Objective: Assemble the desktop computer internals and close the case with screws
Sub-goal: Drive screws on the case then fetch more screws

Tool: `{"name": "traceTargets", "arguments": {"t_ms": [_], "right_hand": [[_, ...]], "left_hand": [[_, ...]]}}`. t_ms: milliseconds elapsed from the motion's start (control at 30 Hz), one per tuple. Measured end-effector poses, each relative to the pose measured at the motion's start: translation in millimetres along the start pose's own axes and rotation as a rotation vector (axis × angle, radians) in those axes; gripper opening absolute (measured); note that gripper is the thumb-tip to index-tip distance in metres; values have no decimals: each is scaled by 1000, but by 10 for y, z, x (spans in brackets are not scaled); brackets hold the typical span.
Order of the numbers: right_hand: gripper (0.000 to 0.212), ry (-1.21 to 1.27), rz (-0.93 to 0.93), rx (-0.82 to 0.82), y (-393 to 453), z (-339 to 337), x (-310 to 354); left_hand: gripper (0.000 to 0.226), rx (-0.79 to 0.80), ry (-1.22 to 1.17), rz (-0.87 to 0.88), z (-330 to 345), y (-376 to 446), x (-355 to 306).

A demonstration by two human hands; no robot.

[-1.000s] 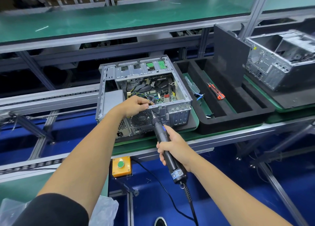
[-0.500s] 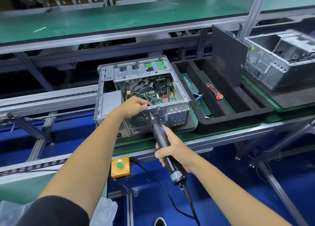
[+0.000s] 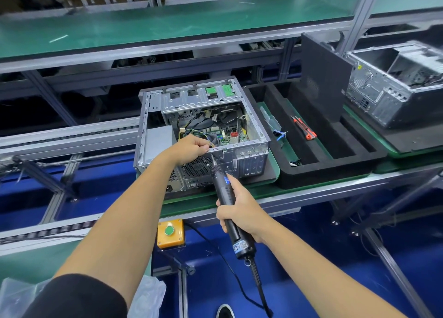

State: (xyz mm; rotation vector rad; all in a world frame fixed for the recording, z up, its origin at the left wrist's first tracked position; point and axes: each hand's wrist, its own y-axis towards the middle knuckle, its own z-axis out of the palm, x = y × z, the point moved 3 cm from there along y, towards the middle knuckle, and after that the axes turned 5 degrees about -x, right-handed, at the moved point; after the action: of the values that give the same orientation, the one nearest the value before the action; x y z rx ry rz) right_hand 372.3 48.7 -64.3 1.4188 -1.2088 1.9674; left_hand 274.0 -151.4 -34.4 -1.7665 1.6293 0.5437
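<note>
An open grey computer case (image 3: 251,154) lies on its side on the green bench, with the motherboard (image 3: 223,133) and wires showing inside. My left hand (image 3: 191,147) sits at the case's near top rim, fingertips pinched together at the edge; whatever they hold is too small to make out. My right hand (image 3: 237,212) grips a black electric screwdriver (image 3: 227,197). Its bit points up at the rear panel just below the rim, right of the fan grille (image 3: 196,166).
A black foam tray (image 3: 335,164) stands right of the case, holding an orange cutter (image 3: 304,130) and a plastic bag. A black side panel (image 3: 323,82) leans upright behind it. A second open case (image 3: 393,85) sits at far right. A yellow button box (image 3: 170,232) hangs below the bench edge.
The view has shifted slightly. Both hands stay at the case's rear rim, the screwdriver bit staying close under my left fingertips.
</note>
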Motion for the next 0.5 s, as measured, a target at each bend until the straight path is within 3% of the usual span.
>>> {"name": "traceTargets", "arguments": {"t_ms": [167, 233, 400, 500], "right_hand": [[102, -62, -13, -19, -2, 28, 39], [103, -212, -48, -54, 7, 26, 76], [70, -197, -76, -78, 32, 6, 142], [63, -189, -59, -80, 22, -34, 161]], "left_hand": [[32, -6, 12, 17, 0, 5, -13], [35, -7, 2, 23, 0, -3, -23], [33, -13, 42, 28, -12, -33, -55], [33, -61, 21, 49, -13, -66, -68]]}}
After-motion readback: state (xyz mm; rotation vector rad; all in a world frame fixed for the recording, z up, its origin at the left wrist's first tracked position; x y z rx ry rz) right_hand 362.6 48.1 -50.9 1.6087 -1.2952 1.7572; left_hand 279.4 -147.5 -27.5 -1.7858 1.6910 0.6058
